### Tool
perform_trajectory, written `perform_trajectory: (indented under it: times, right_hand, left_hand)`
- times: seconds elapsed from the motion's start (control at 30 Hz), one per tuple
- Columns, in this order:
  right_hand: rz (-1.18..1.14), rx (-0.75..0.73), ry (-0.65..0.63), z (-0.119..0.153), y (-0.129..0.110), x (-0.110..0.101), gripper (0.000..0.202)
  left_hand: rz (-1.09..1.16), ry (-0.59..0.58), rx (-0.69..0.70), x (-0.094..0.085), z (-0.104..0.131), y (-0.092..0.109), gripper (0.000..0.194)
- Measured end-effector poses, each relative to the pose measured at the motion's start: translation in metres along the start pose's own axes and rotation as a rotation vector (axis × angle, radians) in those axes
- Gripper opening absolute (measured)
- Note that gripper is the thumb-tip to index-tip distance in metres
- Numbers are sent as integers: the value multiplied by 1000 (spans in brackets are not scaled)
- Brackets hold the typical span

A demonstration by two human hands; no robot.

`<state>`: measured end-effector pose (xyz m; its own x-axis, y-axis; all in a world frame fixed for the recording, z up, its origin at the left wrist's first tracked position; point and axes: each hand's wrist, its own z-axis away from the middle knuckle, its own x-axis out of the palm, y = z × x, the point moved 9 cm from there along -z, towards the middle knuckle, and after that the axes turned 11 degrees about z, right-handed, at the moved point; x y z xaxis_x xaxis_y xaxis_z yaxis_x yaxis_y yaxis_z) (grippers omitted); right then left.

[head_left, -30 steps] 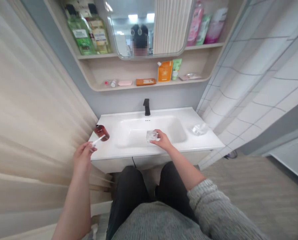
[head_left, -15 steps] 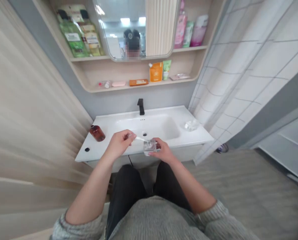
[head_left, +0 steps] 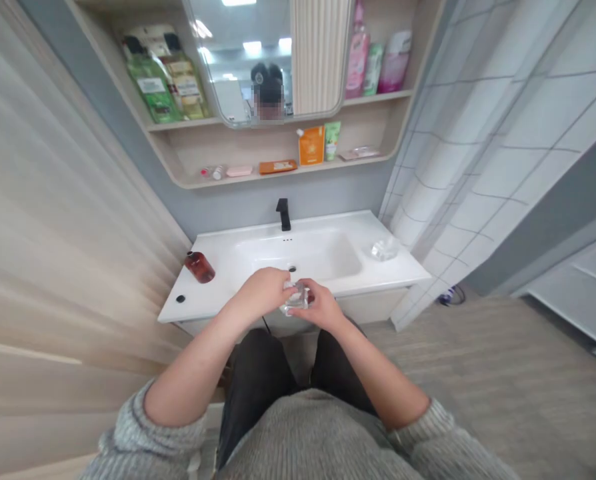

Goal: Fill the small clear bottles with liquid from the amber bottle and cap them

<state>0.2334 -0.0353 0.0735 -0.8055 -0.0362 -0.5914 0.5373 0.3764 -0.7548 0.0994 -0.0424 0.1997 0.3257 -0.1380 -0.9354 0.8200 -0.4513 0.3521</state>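
Over the front edge of the basin, my right hand grips a small clear container from its right side. My left hand reaches the container from the left, fingers pressed together at its top; a bit of white shows at the fingertips, its kind unclear. An amber bottle with an open neck stands to the left on the counter. In front of it lies a small black cap.
The white washbasin has a black faucet at its back. Crumpled clear plastic lies on the right of the counter. Above, a shelf holds an orange pouch, a green tube and several small items.
My left hand has moved right and down onto the container. The slim white thing pinched in it before is now mostly hidden. My right hand keeps its hold.
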Motion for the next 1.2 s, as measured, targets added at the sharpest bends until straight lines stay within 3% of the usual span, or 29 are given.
perform_trajectory:
  times: [0.1, 0.23, 0.4, 0.47, 0.53, 0.6, 0.7, 0.77, 0.83, 0.97, 1.03, 1.13, 1.2]
  right_hand:
    - [-12, -8, -9, 3, -4, -1, 72]
    - [-10, -44, 0, 7, -9, -7, 70]
    - [-2, -52, 4, 8, -14, -10, 75]
    - [-25, -41, 1, 9, -14, -11, 77]
    - [-34, -46, -4, 11, -16, -11, 76]
    - [-29, -69, -14, 13, -19, -11, 71]
    - [-43, -83, -14, 15, -22, -12, 71]
    - [-50, -78, -10, 15, -22, -13, 76]
    - [-40, -69, -7, 15, -23, -14, 78]
    - [-26, -44, 2, 16, -22, -17, 76]
    - [-16, -46, -10, 16, -22, -16, 73]
    - [0, -48, -24, 18, -21, -14, 75]
    - [-6, -47, -23, 18, -20, -12, 77]
  left_hand:
    - [54, -74, 136, 4, 2, 7, 17]
    - [132, -143, 297, 2, 9, 15, 40]
    - [99, -104, 276, -5, 13, 18, 44]
    - [41, -54, 194, -9, 12, 14, 37]
    - [14, -75, 178, -7, 12, 14, 28]
    - [35, -139, 280, -3, 14, 23, 19]
    - [86, -118, 435, -7, 21, 37, 37]
    - [117, -46, 423, -12, 22, 36, 47]
    - [134, 14, 317, -15, 21, 28, 52]
    - [73, 5, 45, -7, 22, 6, 34]
    - [84, -52, 118, -1, 25, 14, 22]
    - [133, -60, 282, -3, 33, 31, 41]
    - [118, -41, 248, -4, 33, 30, 43]
